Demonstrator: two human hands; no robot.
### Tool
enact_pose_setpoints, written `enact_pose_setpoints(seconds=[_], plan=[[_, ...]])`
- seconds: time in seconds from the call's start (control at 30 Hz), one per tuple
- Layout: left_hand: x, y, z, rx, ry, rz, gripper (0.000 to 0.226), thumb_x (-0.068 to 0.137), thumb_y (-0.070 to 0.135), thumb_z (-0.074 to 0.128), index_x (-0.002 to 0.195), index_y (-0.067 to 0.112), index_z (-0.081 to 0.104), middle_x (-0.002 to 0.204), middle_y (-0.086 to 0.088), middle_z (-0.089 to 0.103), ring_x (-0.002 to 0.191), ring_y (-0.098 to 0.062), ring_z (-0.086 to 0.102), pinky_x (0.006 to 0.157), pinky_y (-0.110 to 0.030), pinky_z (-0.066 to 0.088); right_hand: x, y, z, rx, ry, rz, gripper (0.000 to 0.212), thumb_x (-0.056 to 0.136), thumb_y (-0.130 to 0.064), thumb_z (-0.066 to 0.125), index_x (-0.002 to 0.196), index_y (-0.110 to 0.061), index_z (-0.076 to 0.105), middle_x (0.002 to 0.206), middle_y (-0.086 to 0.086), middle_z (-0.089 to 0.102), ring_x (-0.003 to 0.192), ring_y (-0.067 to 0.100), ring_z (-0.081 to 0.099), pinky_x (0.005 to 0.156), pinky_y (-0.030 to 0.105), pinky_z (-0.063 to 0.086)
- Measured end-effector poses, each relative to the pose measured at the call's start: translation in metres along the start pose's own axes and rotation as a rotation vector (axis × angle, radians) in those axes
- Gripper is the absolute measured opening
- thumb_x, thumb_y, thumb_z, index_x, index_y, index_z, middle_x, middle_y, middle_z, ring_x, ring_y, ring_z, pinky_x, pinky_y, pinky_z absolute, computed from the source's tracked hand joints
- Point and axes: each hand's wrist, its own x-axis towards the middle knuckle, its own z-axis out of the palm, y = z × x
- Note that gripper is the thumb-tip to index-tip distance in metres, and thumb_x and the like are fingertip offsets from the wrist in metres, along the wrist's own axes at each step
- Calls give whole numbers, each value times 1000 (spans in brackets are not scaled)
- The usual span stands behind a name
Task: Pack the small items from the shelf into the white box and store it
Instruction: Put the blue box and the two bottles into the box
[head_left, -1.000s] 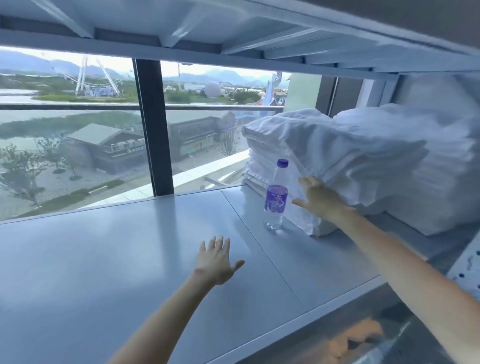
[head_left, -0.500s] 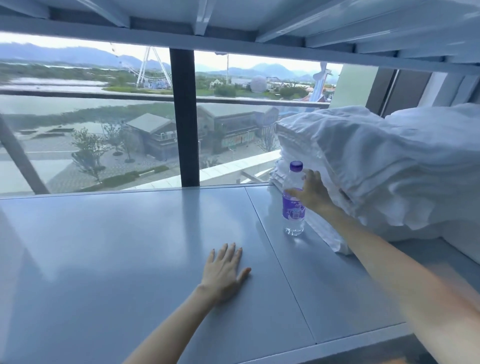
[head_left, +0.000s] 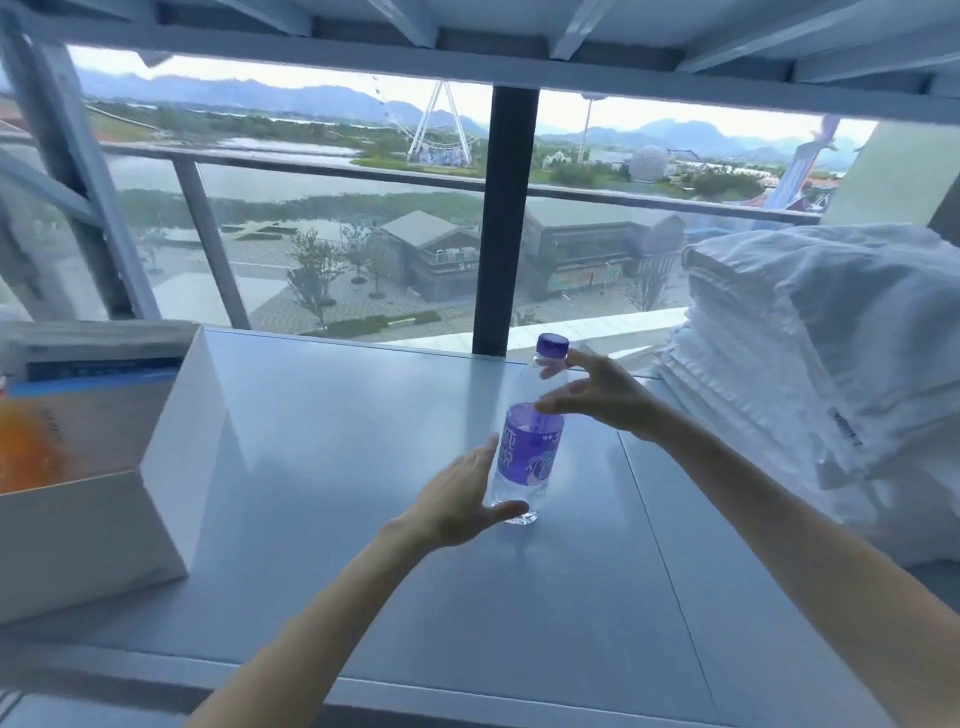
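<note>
White box (head_left: 78, 545): orange item (head_left: 21, 447) inside | bottle (head_left: 530, 457) upright | left hand (head_left: 457, 504), right hand (head_left: 597, 395) spread, flanking it

Cool, overcast daylight pours in through the window (head_left: 337, 249) behind the bottle (head_left: 529, 452), so I work backlit. The shelf (head_left: 337, 467) around the bottle carries a pale sheen and a dim reflection of the dark window post (head_left: 506, 218). Left of the bottle, the white box (head_left: 104, 525) is smeared and out of focus. Right of it, the towels (head_left: 831, 338) wash out almost to white. Above it, the beams (head_left: 519, 67) bow with the wide lens.
</note>
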Motion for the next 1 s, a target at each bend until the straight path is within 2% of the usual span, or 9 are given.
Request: enact_pose_setpoints(seconds=[0.1, 0.2, 0.27, 0.33, 0.4, 0.57, 0.73, 0.83, 1.0], plan=[[-22, -13, -18, -236, 188, -57, 68, 76, 36, 74, 129, 16, 38, 125, -1, 53, 110, -22, 54, 78, -19, 36, 13, -27, 28, 136, -108, -43, 46, 73, -10, 77, 115, -10, 57, 117, 12, 61, 93, 26, 67, 83, 34, 52], [-43, -32, -33, -215, 363, -166, 64, 68, 38, 80, 113, 13, 43, 108, 0, 62, 92, -23, 61, 69, -22, 39, 25, -57, 55, 239, -196, -57, 48, 72, -22, 74, 116, -18, 56, 119, 6, 61, 99, 21, 65, 84, 31, 53], [-55, -43, -41, -168, 426, -243, 64, 66, 43, 79, 109, 15, 41, 103, 2, 63, 89, -24, 61, 67, -24, 39, 30, -78, 78, 127, -236, -71, 56, 75, -31, 74, 123, -19, 49, 124, 3, 56, 100, 19, 63, 83, 30, 52], [-65, -53, -49, -142, 471, -316, 67, 64, 48, 77, 110, 18, 39, 103, 4, 62, 91, -25, 61, 68, -28, 42, 33, -98, 101, -123, -230, -131, 69, 75, -40, 72, 131, -16, 38, 120, 2, 51, 97, 20, 62, 81, 32, 50], [-75, -62, -59, -128, 498, -350, 70, 63, 51, 77, 112, 19, 39, 104, 5, 61, 94, -24, 60, 72, -31, 46, 35, -118, 117, -267, -180, -217, 74, 72, -46, 71, 129, -12, 38, 116, 5, 53, 90, 21, 64, 80, 35, 51], [-91, -77, -116, -132, 517, -254, 78, 62, 54, 78, 120, 19, 39, 113, 2, 56, 100, -21, 58, 82, -38, 48, 44, -181, 120, -223, -104, -360, 68, 70, -37, 76, 126, -13, 46, 108, -1, 59, 81, 15, 65, 77, 39, 54], [-104, -96, -197, -297, 649, -110, 75, 58, 65, 68, 117, 22, 48, 111, 5, 57, 101, -15, 58, 83, -43, 52, 52, -249, 129, -189, -1, -529, 66, 67, -27, 81, 123, -14, 48, 114, 1, 59, 90, 16, 63, 76, 35, 55], [-120, -108, -239, -140, 714, -48, 72, 65, 62, 67, 119, 20, 46, 111, 4, 58, 99, -15, 58, 81, -42, 52, 58, -281, 144, -147, 91, -589, 66, 66, -27, 81, 122, -15, 48, 115, -2, 60, 91, 14, 63, 79, 37, 55], [-163, -145, -290, 478, 777, -129, 66, 69, 71, 60, 110, 20, 52, 96, 4, 65, 86, -18, 62, 67, -27, 42, 79, -312, 187, -62, 71, -617, 65, 66, -27, 81, 121, -15, 49, 116, -3, 60, 93, 11, 65, 77, 35, 56]])
